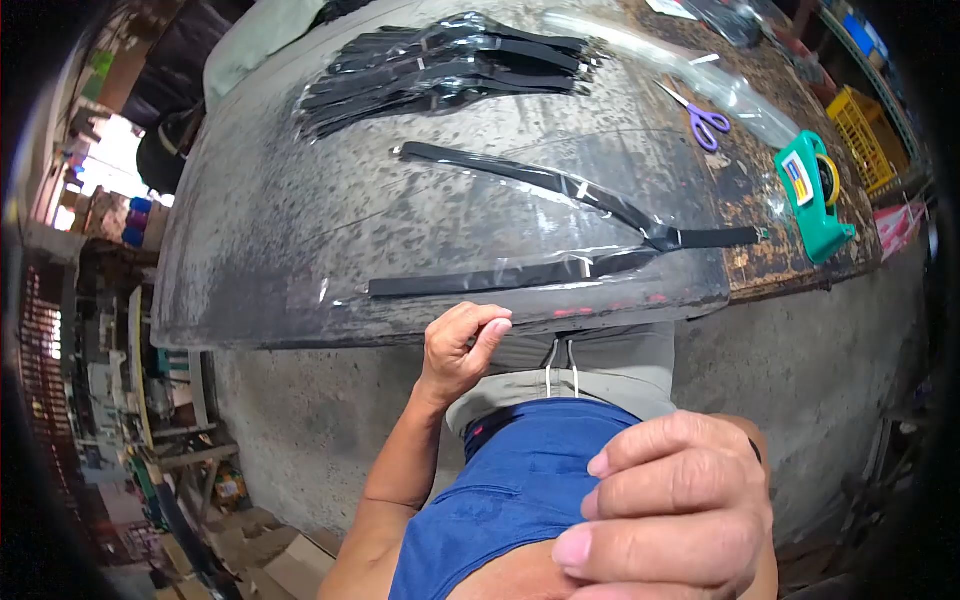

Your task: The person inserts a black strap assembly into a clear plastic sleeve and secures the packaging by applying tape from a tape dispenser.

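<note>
My left hand is curled closed at the table's front edge, just below the lower strap, and no object shows in it. Close to the camera at the lower right, my right hand has loosely bent fingers slightly apart, with nothing seen in them. Black Y-shaped suspenders lie spread on the grey table board, with clear plastic around the straps. Their two long straps point left and the short one points right. Behind them sits a pile of black straps in clear plastic.
Purple-handled scissors lie on the worn wooden tabletop at the right. Beside them are a green tape dispenser and a long clear plastic sleeve. A yellow crate stands beyond the table's right edge.
</note>
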`<action>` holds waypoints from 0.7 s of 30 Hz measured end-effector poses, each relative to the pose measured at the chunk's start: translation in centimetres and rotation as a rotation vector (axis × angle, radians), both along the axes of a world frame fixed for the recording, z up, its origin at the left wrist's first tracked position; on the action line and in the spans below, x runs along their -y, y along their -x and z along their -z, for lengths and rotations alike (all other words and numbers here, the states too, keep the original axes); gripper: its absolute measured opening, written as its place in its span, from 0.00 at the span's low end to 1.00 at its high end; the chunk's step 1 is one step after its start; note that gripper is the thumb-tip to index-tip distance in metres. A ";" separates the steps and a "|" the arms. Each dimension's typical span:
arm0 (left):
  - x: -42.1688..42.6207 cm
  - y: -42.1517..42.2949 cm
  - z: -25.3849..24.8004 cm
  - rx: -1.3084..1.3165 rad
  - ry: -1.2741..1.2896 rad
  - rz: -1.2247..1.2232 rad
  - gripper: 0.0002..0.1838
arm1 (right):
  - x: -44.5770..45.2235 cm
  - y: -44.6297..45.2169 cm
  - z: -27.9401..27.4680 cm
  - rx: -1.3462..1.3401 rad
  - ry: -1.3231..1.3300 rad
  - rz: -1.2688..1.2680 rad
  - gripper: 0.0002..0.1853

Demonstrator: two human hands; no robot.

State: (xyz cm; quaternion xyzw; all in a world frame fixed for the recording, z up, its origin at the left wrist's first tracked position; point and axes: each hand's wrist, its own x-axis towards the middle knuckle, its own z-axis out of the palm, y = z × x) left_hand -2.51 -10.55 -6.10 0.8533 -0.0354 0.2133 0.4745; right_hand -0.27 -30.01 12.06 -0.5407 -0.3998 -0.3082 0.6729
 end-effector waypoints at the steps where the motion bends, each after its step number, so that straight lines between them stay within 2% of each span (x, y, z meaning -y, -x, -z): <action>1: -0.5 0.4 0.0 0.012 0.000 -0.021 0.04 | -0.4 0.8 1.1 0.012 0.000 -0.021 0.13; 4: -2.2 1.2 0.0 -0.016 -0.031 -0.160 0.04 | -0.1 0.7 2.6 -0.101 -0.158 -0.329 0.12; 5: -3.1 1.4 0.8 0.054 -0.008 -0.213 0.04 | -0.1 0.8 2.2 -0.094 -0.141 -0.318 0.12; 8: -4.5 2.0 1.0 -0.014 -0.034 -0.237 0.05 | 0.1 0.5 -0.2 -0.068 -0.139 -0.325 0.10; 10: -5.9 1.2 1.4 0.004 -0.061 -0.270 0.06 | 2.7 -0.2 0.2 -0.259 0.059 -0.714 0.06; 14: -11.1 -3.7 1.5 -0.118 -0.045 -0.410 0.10 | 0.6 0.9 -1.3 -0.323 0.044 -0.645 0.08; 15: -12.1 -5.2 1.1 -0.179 -0.054 -0.460 0.10 | -1.1 1.6 -2.3 -0.354 -0.108 -0.437 0.06; 16: -14.0 -7.0 2.0 -0.147 -0.069 -0.448 0.11 | -2.1 2.0 -2.8 -0.374 -0.258 -0.232 0.09; 17: -14.5 -8.4 1.6 -0.146 -0.145 -0.489 0.12 | -2.0 1.9 -1.8 -0.369 -0.260 -0.240 0.09; 19: -18.3 -11.8 4.0 -0.090 -0.364 -0.467 0.13 | -1.2 1.4 1.3 -0.189 -0.252 -0.410 0.09; 20: -19.6 -13.2 4.5 -0.119 -0.446 -0.476 0.13 | -0.5 1.5 1.0 -0.193 -0.254 -0.403 0.09; 21: -20.5 -14.7 5.0 -0.148 -0.524 -0.472 0.14 | 0.5 1.6 0.0 -0.335 -0.177 -0.463 0.09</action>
